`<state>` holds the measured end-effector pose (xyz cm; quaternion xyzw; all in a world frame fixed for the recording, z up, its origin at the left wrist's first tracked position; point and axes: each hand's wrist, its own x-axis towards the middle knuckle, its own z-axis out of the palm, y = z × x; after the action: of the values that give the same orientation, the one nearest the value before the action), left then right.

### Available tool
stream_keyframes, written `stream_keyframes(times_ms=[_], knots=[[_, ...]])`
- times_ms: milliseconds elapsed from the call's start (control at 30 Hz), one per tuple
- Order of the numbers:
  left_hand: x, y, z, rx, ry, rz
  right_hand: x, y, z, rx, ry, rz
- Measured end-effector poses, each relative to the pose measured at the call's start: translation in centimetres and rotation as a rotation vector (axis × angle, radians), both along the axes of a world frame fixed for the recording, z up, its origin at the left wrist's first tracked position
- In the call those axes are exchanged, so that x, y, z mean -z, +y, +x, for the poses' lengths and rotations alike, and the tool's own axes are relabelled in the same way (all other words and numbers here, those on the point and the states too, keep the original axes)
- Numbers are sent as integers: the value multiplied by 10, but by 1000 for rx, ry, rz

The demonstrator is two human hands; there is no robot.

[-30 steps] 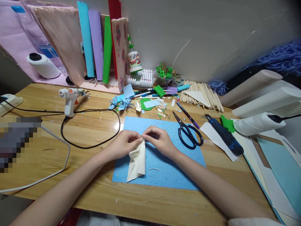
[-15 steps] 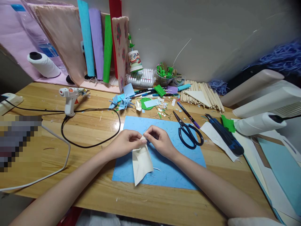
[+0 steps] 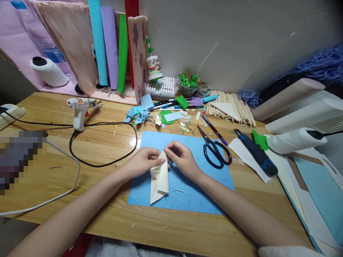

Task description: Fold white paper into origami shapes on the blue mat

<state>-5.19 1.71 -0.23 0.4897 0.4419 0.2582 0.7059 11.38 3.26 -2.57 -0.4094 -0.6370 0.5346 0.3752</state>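
Note:
A folded cream paper piece (image 3: pixel 159 176) is held just above a blue paper sheet (image 3: pixel 203 167) on the wooden table (image 3: pixel 107 142). My left hand (image 3: pixel 143 162) pinches the paper's upper left edge with closed fingers. My right hand (image 3: pixel 180 159) pinches the top tip from the right, fingers curled. The paper's pointed lower end hangs toward me over the blue sheet. A thin white paper sliver (image 3: pixel 177 191) lies on the sheet beside it.
Black-handled scissors (image 3: pixel 214 150) lie right of my hands, a blue craft knife (image 3: pixel 255 157) further right. A white glue gun (image 3: pixel 80 110) with black cord stands at the left. Paper rolls (image 3: pixel 109 46), wooden sticks (image 3: pixel 230 103), scraps and white rolls (image 3: pixel 294 139) crowd the back and right.
The cream paper has been turned between my fingers: its lower point swung right, then back left and up. Both hands stayed in place, pinching its top.

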Motion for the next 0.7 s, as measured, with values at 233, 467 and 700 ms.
stream_keyframes(times_ms=[233,467,700], knots=[[2,5,-5,-100,-25,-46,2,5,0,-57,110,-77],[5,3,-5,-71,-25,-15,1,4,-1,-74,143,-124],[8,3,-4,-69,113,87,2,0,-2,-24,2,-34]])
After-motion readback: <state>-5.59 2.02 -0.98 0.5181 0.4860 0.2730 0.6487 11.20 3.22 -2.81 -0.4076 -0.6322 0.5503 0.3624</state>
